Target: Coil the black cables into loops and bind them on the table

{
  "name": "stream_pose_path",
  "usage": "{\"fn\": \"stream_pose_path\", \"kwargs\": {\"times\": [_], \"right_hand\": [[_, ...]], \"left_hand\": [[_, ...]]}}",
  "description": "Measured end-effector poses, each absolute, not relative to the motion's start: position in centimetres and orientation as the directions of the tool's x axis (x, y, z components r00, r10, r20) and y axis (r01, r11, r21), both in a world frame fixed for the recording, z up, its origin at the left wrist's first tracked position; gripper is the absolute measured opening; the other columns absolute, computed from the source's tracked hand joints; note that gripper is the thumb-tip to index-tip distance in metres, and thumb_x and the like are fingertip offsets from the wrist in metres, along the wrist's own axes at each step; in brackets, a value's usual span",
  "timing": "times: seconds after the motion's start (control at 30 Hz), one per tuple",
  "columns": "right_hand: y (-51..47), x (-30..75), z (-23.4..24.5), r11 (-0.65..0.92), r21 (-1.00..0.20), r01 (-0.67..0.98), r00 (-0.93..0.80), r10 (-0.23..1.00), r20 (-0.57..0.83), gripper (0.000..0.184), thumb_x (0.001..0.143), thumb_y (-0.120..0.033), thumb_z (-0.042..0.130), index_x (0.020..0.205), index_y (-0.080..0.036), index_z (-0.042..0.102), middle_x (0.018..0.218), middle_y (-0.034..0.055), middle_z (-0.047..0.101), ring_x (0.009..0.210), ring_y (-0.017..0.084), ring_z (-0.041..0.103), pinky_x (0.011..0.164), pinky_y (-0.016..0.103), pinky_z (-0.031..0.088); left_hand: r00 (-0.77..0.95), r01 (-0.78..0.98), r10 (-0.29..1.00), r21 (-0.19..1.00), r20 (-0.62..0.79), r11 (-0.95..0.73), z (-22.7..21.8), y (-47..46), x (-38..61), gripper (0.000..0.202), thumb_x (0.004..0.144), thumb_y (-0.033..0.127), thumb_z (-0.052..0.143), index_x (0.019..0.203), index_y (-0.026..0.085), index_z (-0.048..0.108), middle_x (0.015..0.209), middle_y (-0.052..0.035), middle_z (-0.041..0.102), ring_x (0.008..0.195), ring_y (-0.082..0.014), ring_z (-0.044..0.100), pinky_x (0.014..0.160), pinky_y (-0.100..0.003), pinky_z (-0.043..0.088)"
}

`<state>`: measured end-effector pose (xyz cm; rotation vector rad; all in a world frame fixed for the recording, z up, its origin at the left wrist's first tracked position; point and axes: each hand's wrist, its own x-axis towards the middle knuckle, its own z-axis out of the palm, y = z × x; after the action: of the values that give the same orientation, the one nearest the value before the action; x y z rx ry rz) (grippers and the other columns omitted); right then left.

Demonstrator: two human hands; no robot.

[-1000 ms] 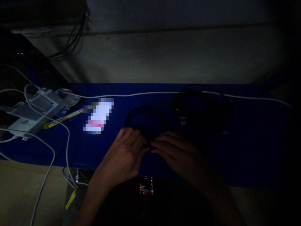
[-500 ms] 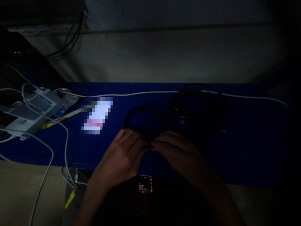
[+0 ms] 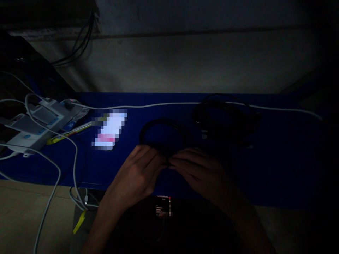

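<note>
A black cable (image 3: 161, 121) is bent into a loop above the blue tabletop (image 3: 127, 180). At the near side of this loop my left hand (image 3: 140, 169) is closed on the cable, thumb and fingers pinched together. My right hand (image 3: 198, 169) pinches the same cable just to the right, and the fingertips of both hands nearly meet. What exactly sits between the fingertips is too dark to make out. A second bundle of coiled black cable (image 3: 225, 116) lies beyond my right hand.
On the left stands a white power strip (image 3: 31, 135) with chargers and white cords. Beside it lie a yellow packet (image 3: 63, 135) and a phone with a lit screen (image 3: 111, 130). A white cord (image 3: 148, 106) runs along the table's back. Below my hands a small screen (image 3: 163, 206) glows.
Both hands stay almost in place on the cable, with only tiny finger shifts. The loop beyond them has barely altered.
</note>
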<state>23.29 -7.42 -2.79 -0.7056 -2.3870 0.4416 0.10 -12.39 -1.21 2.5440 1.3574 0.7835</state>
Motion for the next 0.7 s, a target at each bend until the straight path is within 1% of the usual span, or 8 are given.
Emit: {"fn": "stream_pose_path", "kwargs": {"times": [0.1, 0.2, 0.37, 0.5, 0.7], "right_hand": [[-7.36, 23.26, -2.81, 0.81, -0.467, 0.355, -0.682, 0.566, 0.463, 0.025, 0.103, -0.015, 0.064, 0.123, -0.025, 0.074, 0.116, 0.0073, 0.078, 0.106, 0.024, 0.071, 0.095, 0.046, 0.06], [-7.32, 23.24, -2.71, 0.81, -0.476, 0.342, -0.683, 0.562, 0.466, 0.027, 0.102, -0.012, 0.063, 0.121, -0.025, 0.076, 0.118, 0.0069, 0.078, 0.107, 0.023, 0.072, 0.096, 0.045, 0.061], [-7.36, 23.33, -2.63, 0.816, -0.474, 0.332, -0.684, 0.554, 0.475, 0.032, 0.102, -0.009, 0.06, 0.124, -0.026, 0.076, 0.12, 0.0065, 0.078, 0.108, 0.023, 0.072, 0.096, 0.045, 0.061], [-7.46, 23.37, -2.57, 0.824, -0.459, 0.334, -0.68, 0.547, 0.488, 0.032, 0.102, -0.009, 0.06, 0.125, -0.024, 0.076, 0.119, 0.0067, 0.079, 0.108, 0.023, 0.073, 0.096, 0.044, 0.061], [-7.44, 23.42, -2.63, 0.829, -0.453, 0.328, -0.669, 0.543, 0.508, 0.034, 0.102, -0.007, 0.059, 0.127, -0.024, 0.075, 0.124, 0.0069, 0.079, 0.113, 0.023, 0.073, 0.098, 0.043, 0.061]], "left_hand": [[0.438, 0.725, 0.824, 0.4, 0.36, -0.561, -1.2, -12.42, 0.08, 0.012, 0.108, 0.019, 0.055, 0.113, 0.018, 0.066, 0.107, -0.0075, 0.071, 0.102, -0.024, 0.063, 0.093, -0.044, 0.048], [0.414, 0.724, 0.842, 0.437, 0.346, -0.535, -1.08, -12.39, 0.03, 0.013, 0.108, 0.02, 0.055, 0.112, 0.018, 0.067, 0.108, -0.0081, 0.071, 0.101, -0.024, 0.062, 0.092, -0.044, 0.048], [0.422, 0.76, 0.852, 0.392, 0.31, -0.519, -0.79, -12.22, 0.04, 0.013, 0.107, 0.021, 0.055, 0.109, 0.018, 0.068, 0.106, -0.0082, 0.069, 0.103, -0.0262, 0.059, 0.093, -0.047, 0.045], [0.431, 0.768, 0.861, 0.39, 0.27, -0.508, -0.57, -12.14, 0.18, 0.014, 0.108, 0.02, 0.052, 0.11, 0.017, 0.065, 0.106, -0.0081, 0.067, 0.103, -0.026, 0.058, 0.096, -0.047, 0.045], [0.438, 0.777, 0.848, 0.349, 0.297, -0.524, -0.65, -12.1, 0.23, 0.01, 0.108, 0.019, 0.052, 0.107, 0.017, 0.062, 0.104, -0.0081, 0.067, 0.102, -0.0256, 0.059, 0.097, -0.047, 0.045]]}}
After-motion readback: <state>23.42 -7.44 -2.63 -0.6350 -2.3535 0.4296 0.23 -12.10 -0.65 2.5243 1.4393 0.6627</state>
